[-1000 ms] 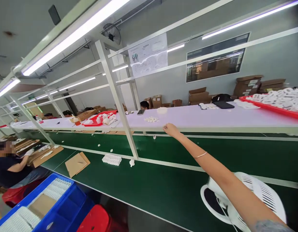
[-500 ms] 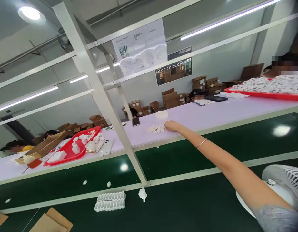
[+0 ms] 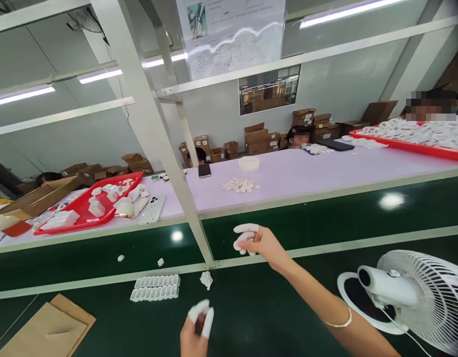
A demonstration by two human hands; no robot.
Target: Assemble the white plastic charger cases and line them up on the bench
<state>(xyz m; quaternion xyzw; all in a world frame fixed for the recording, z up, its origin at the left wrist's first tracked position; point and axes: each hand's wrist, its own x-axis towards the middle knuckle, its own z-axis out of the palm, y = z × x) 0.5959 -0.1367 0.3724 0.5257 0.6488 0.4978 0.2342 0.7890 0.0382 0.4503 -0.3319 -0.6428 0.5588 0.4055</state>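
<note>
White covers wrap several fingertips of my right hand (image 3: 264,243), which is in front of the shelf's green side. Thumb and fingers pinch a small white disc (image 3: 237,245). Lower down, my left hand (image 3: 195,329) has covered fingertips too, with the thumb and a finger apart and nothing visible between them. A pile of small white discs (image 3: 241,185) lies on the pale raised shelf (image 3: 288,173), beyond my right hand. Near my left hand, a crumpled white piece (image 3: 206,280) rests on the green surface.
Left on the shelf is a red tray (image 3: 113,213) with white parts; another red tray (image 3: 429,149) is heaped at right. A metal post (image 3: 165,144) rises mid-view. Below are a white compartment box (image 3: 155,288), cardboard (image 3: 61,327) and a fan (image 3: 426,297). People sit beyond the shelf.
My right hand has left the disc pile and come down toward me, now with a disc in its fingers. My left hand has entered at the bottom. The camera view has shifted.
</note>
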